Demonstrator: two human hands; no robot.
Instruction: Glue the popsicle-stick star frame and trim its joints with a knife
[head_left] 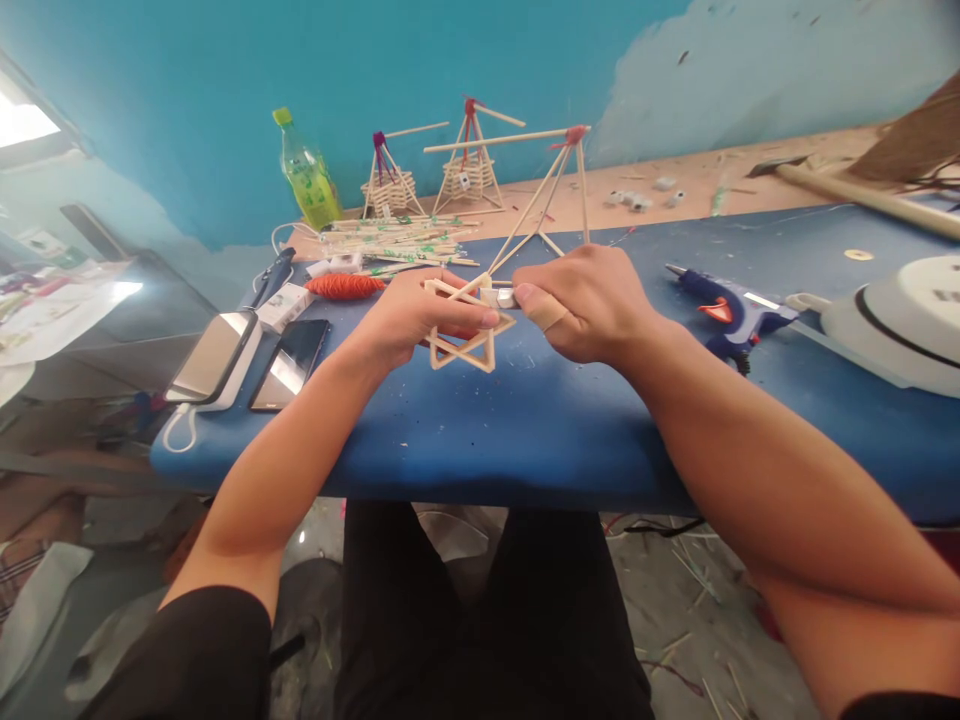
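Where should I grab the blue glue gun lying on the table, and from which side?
The glue gun lies on its side on the blue table. Its nozzle points left toward the stick star. Probably take it by the handle, next to the orange trigger. The handle sticks out toward the near edge, so come from the near right, away from the tip.

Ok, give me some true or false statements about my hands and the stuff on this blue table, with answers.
The left hand holds a star-shaped stick frame. True.
The right hand pinches a small metal piece at the frame's edge. True.
The glue gun lies left of both hands. False: it lies right of the right hand.
The green bottle lies on its side. False: it stands at the back.
A spool of orange thread lies on the blue table. True.
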